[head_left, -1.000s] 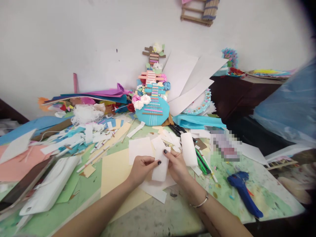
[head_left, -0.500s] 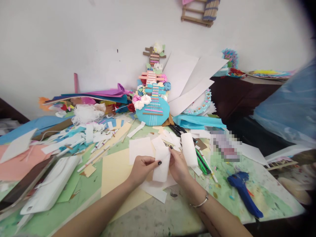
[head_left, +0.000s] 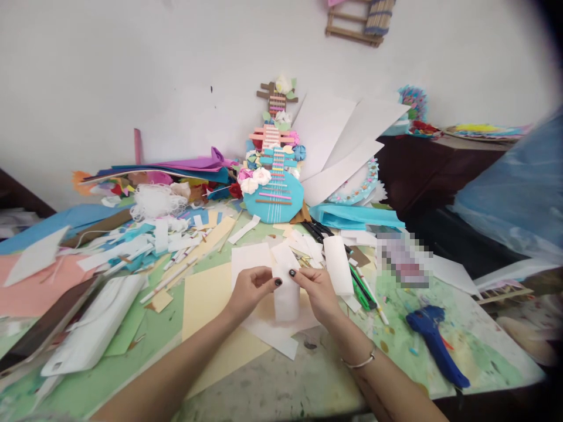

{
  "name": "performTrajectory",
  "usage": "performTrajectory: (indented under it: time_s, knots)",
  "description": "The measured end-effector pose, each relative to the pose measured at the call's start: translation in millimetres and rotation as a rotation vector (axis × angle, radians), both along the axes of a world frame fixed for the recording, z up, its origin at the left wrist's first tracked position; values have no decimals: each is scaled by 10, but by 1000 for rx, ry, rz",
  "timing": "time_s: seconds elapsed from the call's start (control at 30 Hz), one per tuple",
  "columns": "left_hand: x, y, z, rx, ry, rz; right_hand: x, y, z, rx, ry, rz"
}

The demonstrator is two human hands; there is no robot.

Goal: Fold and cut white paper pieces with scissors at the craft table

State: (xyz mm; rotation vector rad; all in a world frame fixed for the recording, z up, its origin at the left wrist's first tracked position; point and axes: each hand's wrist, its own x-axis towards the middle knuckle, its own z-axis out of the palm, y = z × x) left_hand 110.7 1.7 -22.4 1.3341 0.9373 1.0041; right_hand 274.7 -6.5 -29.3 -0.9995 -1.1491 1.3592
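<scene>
A strip of white paper [head_left: 287,303] is held upright between my two hands over the middle of the table. My left hand [head_left: 250,296] pinches its left edge between thumb and fingers. From the other side, my right hand [head_left: 322,293] grips it with the thumb lying on the front face. Behind the strip, a white paper square [head_left: 247,257] and loose white scraps lie flat. A small gold-coloured metal thing [head_left: 303,261] shows just beyond my right fingers, too covered to name. Right of that hand rests a curled white paper piece [head_left: 338,266].
A blue hot glue gun [head_left: 440,346] lies at the right. Green-and-black pens [head_left: 362,288] sit beside the curled paper. Turquoise paper lute-shaped crafts [head_left: 272,196] lean on the wall. A white power strip [head_left: 94,325] and paper scraps [head_left: 145,243] cover the left side.
My right hand has shifted its grip, its thumb coming from the strip's upper right edge onto its front face. My left hand keeps its pinch, moved slightly left.
</scene>
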Motion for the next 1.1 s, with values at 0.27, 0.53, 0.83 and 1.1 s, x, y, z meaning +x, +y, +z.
performTrajectory:
  time_s: [0.27,0.53,0.83,1.1]
  knots:
    - [-1,-6,37,-44,84,50,-71,-47,6,-100,-59,220]
    - [-34,23,59,-39,106,220,-108,-56,-14,-194,-18,271]
    - [-166,139,-21,82,265,357,-110,-29,-94,-317,55,336]
    - [-203,180,-55,103,263,398,-95,-12,-92,-309,20,346]
